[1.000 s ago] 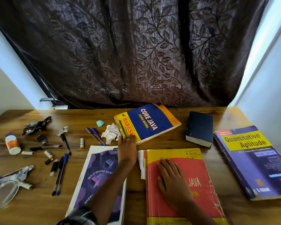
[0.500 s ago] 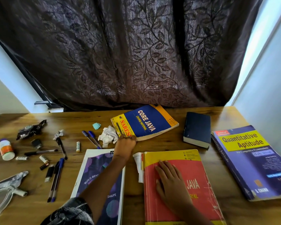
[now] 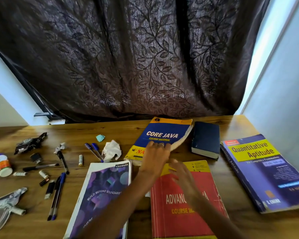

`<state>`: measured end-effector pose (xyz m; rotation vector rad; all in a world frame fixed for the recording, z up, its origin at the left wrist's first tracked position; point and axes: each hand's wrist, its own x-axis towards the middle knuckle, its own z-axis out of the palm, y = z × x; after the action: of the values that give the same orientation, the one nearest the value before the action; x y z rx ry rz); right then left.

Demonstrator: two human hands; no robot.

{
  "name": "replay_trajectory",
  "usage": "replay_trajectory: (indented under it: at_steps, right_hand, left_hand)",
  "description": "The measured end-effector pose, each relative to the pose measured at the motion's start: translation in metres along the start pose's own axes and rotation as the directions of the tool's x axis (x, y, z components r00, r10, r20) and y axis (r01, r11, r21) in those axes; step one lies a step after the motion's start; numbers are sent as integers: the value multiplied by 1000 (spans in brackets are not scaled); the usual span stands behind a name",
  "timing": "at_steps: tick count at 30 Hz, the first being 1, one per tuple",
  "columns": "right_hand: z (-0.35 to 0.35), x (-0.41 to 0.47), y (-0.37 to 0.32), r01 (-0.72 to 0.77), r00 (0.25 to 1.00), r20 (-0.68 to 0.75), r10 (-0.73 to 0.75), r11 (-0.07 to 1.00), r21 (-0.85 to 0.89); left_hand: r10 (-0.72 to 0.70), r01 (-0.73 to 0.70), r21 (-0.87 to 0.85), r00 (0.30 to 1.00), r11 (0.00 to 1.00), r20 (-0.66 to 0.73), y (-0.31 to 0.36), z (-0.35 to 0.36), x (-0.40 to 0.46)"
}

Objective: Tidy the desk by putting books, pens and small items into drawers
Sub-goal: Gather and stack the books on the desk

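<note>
Core Java book [image 3: 164,135] sits straight ahead of the hands, just behind the red Java book [image 3: 183,200], long axis running front to back. Left hand [image 3: 155,156] is nearer, fingers spread flat on its near edge; right hand [image 3: 181,175] hovers open and empty over the red cover.

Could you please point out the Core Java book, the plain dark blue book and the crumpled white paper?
Core Java book [image 3: 164,133]: head view, on the blue cover near its title.
Dark blue book [image 3: 206,137]: head view, middle of its cover.
Crumpled white paper [image 3: 111,150]: head view, its centre.
</note>
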<state>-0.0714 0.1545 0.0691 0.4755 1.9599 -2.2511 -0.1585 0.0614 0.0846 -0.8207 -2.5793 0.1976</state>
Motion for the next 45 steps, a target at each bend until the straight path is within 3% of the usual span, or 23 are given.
replay_trajectory:
  at_steps: [2, 4, 6, 8, 11, 15, 20, 23, 26, 27, 29, 38, 42, 45]
  right_hand:
    - [-4, 5, -11, -82, 996, -4, 86, 967, 240]
    - [-8, 10, -16, -176, 982, 10, 188, 898, 403]
    - [-11, 13, -14, -258, 961, 28, 275, 858, 445]
    - [-13, 15, -9, -308, 944, 32, 328, 843, 442]
    - [-14, 19, -4, -331, 931, -3, 366, 845, 420]
    - [-10, 24, -5, -343, 923, -15, 384, 841, 420]
    - [-3, 27, -3, -308, 932, -56, 358, 864, 399]
    - [1, 28, -2, -280, 935, -109, 338, 890, 360]
    - [-2, 27, -5, -249, 943, -141, 300, 921, 299]
    - [-4, 27, -6, -236, 948, -149, 283, 934, 269]
    - [-9, 27, -10, -210, 954, -169, 247, 955, 210]
    - [-67, -4, -12, -182, 979, -102, 177, 983, -37]
    - [-101, -48, 3, -203, 979, -19, 203, 967, -151]
    - [-123, -81, 13, -240, 969, 23, 244, 963, -119]
  left_hand:
    - [34, -33, -58, 999, 998, 8, 16, 3, -11]
    - [-34, 37, -197, 999, 980, 17, 23, -2, -22]
    - [-168, 210, -466, 977, 860, 131, 20, -4, -30]
    - [-299, 374, -595, 927, 712, 225, 8, -3, -36]
    - [-442, 494, -477, 868, 727, 225, -26, 14, -40]
    - [-546, 685, -191, 693, 704, 471, -70, 42, -43]
    - [-552, 700, -69, 616, 711, 561, -76, 53, -41]
    - [-584, 783, -108, 540, 612, 606, -78, 58, -31]
    - [-506, 876, -289, 464, 386, 727, -88, 63, -23]
    - [-468, 885, -355, 462, 301, 753, -92, 66, -22]
    - [-441, 879, -418, 478, 231, 760, -98, 64, -21]
    - [-342, 756, -647, 637, 99, 691, -64, -7, -64]
    - [-272, 769, -640, 617, 6, 739, -23, -21, -123]
    - [-220, 812, -578, 550, -83, 805, 2, -27, -162]
